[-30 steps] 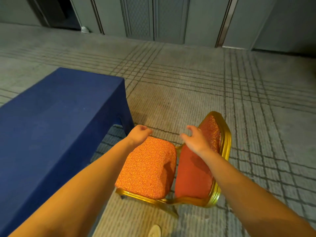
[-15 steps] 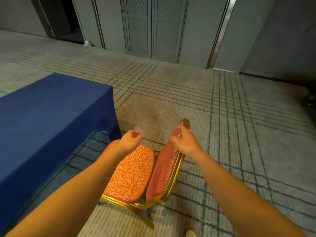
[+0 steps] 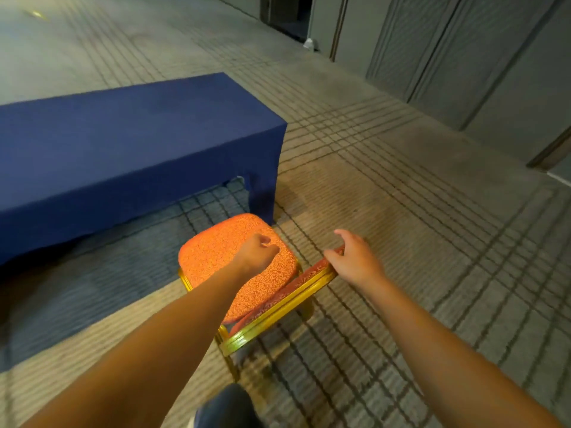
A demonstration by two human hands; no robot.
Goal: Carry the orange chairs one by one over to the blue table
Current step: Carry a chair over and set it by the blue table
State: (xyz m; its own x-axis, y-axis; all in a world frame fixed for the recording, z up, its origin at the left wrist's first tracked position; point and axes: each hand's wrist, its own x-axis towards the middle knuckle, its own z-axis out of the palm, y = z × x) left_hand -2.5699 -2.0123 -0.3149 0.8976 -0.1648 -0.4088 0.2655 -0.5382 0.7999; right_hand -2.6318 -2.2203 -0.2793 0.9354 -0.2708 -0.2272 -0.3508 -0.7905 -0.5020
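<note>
Position: orange chair (image 3: pixel 216 257) stands on the patterned carpet (image 3: pixel 432 242) just off the near corner of the blue table (image 3: pixel 123 143). The seat's far edge is close to the hanging cloth; contact between them cannot be told. The backrest faces away from the table and shows edge-on as a red and gold strip.

The left hand (image 3: pixel 258 253) is over the seat cushion on the table side, fingers curled together in a loose fist with nothing in them. Whether it touches the cushion is unclear.

The right hand (image 3: pixel 355 261) is on the backrest's top rail, on the side of the chair away from the table. Its fingers lie loosely apart on the rail, thumb lifted clear, no clamp.

Surroundings: the table is long and draped to the floor in dark blue, with a notch in the cloth at the near corner showing carpet under the tabletop. Past the table's far end there are grey wall panels (image 3: pixel 463 57) and a dark doorway (image 3: pixel 287 10). A small white object (image 3: pixel 310 44) sits at the doorway's foot, too small to identify.

Hidden or cut off:
- Both forearms cover the near part of the seat and frame.
- One gold chair leg (image 3: pixel 231 362) shows plainly; the legs under the seat do not.
- The table's left end runs out of frame.
- A dark rounded knee (image 3: pixel 228 406) is cut by the bottom edge.
- The floor beyond the table at upper left is smeared by blur.
</note>
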